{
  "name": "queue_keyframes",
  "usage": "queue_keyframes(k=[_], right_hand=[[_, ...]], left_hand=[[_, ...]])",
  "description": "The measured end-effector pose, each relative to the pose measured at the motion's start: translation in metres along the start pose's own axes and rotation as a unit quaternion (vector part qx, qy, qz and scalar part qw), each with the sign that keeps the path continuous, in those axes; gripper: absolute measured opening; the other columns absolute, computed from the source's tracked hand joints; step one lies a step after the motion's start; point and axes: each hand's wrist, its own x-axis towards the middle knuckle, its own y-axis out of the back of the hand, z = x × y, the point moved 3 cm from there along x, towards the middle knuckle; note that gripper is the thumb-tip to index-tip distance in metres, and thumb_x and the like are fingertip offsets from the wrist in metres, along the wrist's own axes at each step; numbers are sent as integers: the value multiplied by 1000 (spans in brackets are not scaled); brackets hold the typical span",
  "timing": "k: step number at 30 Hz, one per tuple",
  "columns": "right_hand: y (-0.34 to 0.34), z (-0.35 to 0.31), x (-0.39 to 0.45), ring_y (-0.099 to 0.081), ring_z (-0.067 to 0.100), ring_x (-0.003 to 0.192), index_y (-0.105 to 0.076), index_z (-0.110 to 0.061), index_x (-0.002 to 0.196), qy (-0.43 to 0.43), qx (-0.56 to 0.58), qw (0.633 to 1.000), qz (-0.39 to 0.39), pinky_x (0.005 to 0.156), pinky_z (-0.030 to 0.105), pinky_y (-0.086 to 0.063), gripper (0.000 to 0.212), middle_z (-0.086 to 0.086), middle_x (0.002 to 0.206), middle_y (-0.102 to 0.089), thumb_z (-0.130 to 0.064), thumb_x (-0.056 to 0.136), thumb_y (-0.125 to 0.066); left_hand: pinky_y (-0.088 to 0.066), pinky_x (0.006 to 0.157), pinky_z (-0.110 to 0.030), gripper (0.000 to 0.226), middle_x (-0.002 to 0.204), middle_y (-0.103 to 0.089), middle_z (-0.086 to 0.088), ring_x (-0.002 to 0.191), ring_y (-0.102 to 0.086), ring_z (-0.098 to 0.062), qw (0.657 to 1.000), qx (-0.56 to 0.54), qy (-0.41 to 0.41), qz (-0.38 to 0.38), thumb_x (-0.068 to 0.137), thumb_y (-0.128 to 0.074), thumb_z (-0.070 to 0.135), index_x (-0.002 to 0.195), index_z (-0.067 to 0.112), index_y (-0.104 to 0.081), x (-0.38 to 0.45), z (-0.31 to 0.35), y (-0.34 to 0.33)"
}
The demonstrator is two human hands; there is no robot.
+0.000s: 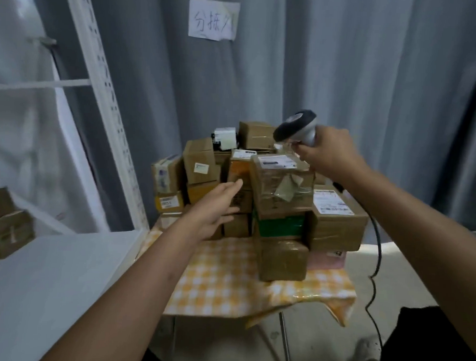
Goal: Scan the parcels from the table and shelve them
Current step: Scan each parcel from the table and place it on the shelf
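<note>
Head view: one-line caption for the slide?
Right hand grips a corded barcode scanner over stacked cardboard parcels on a checkered table; open left hand reaches toward the pile.

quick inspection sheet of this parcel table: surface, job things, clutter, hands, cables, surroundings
surface: small table under a yellow checked cloth, its front edge hanging crumpled.
job's things: cardboard parcels stacked in a pile on the table, several with white labels facing up; handheld scanner held above the pile.
clutter: small label printer at the back of the pile.
grippers: left hand open, fingers straight, reaching toward the pile; right hand grips the scanner's handle.
cables: black scanner cable hangs down to the right of the table.
surroundings: grey curtain with a paper sign; white shelf rack at left.
</note>
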Motion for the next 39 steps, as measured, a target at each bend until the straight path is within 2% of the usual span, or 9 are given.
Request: queue_keyframes(k=[4, 9, 15, 18, 24, 28, 32, 36, 39], right_hand=[[1, 28, 26, -70, 30, 79, -65, -14, 108, -31, -15, 999, -4, 76, 47, -60, 37, 11, 96, -72, -47, 90, -65], [-21, 37, 44, -67, 33, 91, -64, -6, 115, -44, -36, 996, -65, 79, 43, -57, 42, 15, 106, -67, -42, 93, -64], [-24, 35, 55, -68, 34, 95, -61, -4, 123, -62, -39, 994, -82, 80, 41, -57, 47, 15, 111, -66, -41, 92, -62], [-22, 33, 56, -69, 32, 93, -61, -4, 122, -77, -21, 993, -90, 85, 45, -59, 45, 14, 107, -67, -38, 92, -63], [-13, 10, 48, -73, 26, 78, -61, -8, 117, -58, 46, 994, -74, 74, 43, -63, 42, 10, 98, -70, -42, 92, -66], [-14, -26, 36, -73, 18, 67, -61, -10, 115, -2, 71, 994, -88, 67, 37, -63, 37, 5, 87, -71, -41, 94, -64], [-27, -63, 19, -65, 7, 49, -57, -9, 111, 41, 117, 983, -133, 51, 23, -57, 30, 3, 81, -68, -35, 97, -63], [-57, -89, 0, -70, 18, 67, -58, -8, 113, 64, 126, 972, -187, 67, 34, -63, 33, 6, 85, -69, -37, 97, -62], [-79, -95, -13, -71, 20, 74, -60, -11, 112, 75, 117, 967, -213, 66, 33, -60, 31, 5, 88, -70, -37, 95, -63]], left_hand=[[-36, 112, -63, 86, 163, -27, -18, 141, -40, -43, 998, -34, 50, -32, 90, -53, 71, 160, 29, -24, 25, 19, -20], [-36, 102, -72, 94, 153, -45, -15, 138, -43, -45, 993, -17, 92, -69, 74, -55, 87, 151, 34, -40, 47, 28, -37], [-53, 79, -57, 92, 137, -60, -15, 124, -56, -39, 990, 18, 114, -84, 60, -69, 77, 137, 30, -56, 49, 39, -40], [-51, 71, -50, 65, 121, -71, -14, 111, -64, -34, 991, -9, 107, -80, 81, -68, 65, 132, 24, -62, 44, 41, -45], [-50, 89, -58, 48, 113, -76, -13, 111, -67, -35, 986, -150, 46, -62, 83, -75, 42, 125, 22, -66, 31, 36, -28], [-58, 85, -55, 64, 125, -72, -9, 112, -70, -30, 975, -216, -26, -36, 76, -80, 30, 136, 29, -58, 15, 25, 7], [-50, 102, -55, 60, 126, -71, -13, 118, -67, -30, 964, -265, -36, -10, 79, -72, 28, 137, 20, -59, -4, 0, 47], [-47, 105, -54, 62, 132, -66, -17, 125, -61, -33, 956, -291, -12, 20, 81, -69, 29, 140, 14, -58, -21, -49, 81], [-45, 109, -51, 64, 129, -68, -17, 125, -61, -32, 945, -318, 0, 78, 80, -70, 26, 141, 12, -57, -35, -89, 101]])
